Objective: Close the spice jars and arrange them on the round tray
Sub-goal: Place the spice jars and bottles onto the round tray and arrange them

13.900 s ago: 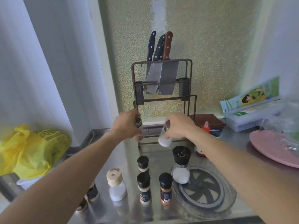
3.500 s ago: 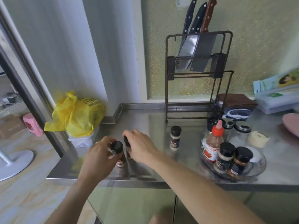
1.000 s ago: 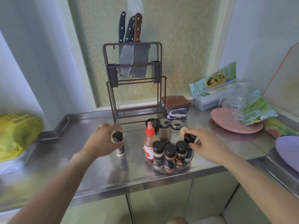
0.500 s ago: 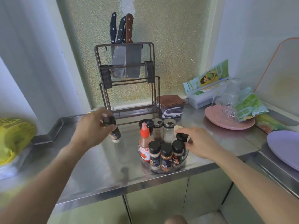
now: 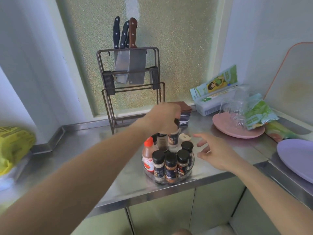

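Observation:
A clear round tray [image 5: 169, 180] stands near the front edge of the steel counter [image 5: 71, 150]. It carries several black-capped spice jars [image 5: 170, 164] and a red-capped sauce bottle [image 5: 148, 154]. My left hand [image 5: 165, 118] hangs over the back of the tray, shut on a small black-capped spice jar [image 5: 173, 137] held by its top. The jar's base is just above the other jars. My right hand [image 5: 216, 152] is to the right of the tray, fingers spread, holding nothing. A beige cap [image 5: 185, 136] shows behind the tray.
A brown knife rack [image 5: 131, 85] with knives stands against the back wall. A pink plate [image 5: 237, 128] with plastic bags sits at right, a purple plate [image 5: 298, 158] further right. Folded cloths [image 5: 184, 111] lie behind the tray. A yellow bag [image 5: 14, 143] is at far left.
My left hand has carried the small jar from left of the tray to above its back. My right hand has let go of the tray's jar and opened to the right.

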A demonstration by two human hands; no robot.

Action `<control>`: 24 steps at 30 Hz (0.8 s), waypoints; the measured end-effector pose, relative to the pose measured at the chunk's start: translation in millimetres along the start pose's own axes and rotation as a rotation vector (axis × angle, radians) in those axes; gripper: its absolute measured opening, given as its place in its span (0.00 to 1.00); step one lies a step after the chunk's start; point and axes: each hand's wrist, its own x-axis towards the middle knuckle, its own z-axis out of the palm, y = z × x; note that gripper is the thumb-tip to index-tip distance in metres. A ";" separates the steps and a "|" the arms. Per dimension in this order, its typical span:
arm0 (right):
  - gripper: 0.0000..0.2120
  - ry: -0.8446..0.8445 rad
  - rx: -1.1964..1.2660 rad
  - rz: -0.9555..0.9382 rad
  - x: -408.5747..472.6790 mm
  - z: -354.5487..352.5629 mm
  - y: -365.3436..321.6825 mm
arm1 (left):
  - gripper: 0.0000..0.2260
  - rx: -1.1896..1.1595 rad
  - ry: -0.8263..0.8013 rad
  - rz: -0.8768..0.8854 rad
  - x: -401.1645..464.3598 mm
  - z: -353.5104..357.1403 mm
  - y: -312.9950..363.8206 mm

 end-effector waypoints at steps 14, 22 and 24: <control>0.19 -0.087 0.335 0.270 1.2 32.6 26.5 | 0.16 0.183 -0.262 -0.022 6.3 58.0 -9.7; 0.19 -0.115 0.520 0.393 5.2 51.1 23.5 | 0.22 0.114 -0.207 -0.020 -4.2 36.8 -14.5; 0.20 -0.121 0.541 0.393 5.7 54.1 25.1 | 0.17 -0.041 -0.048 -0.053 -20.4 18.5 -18.5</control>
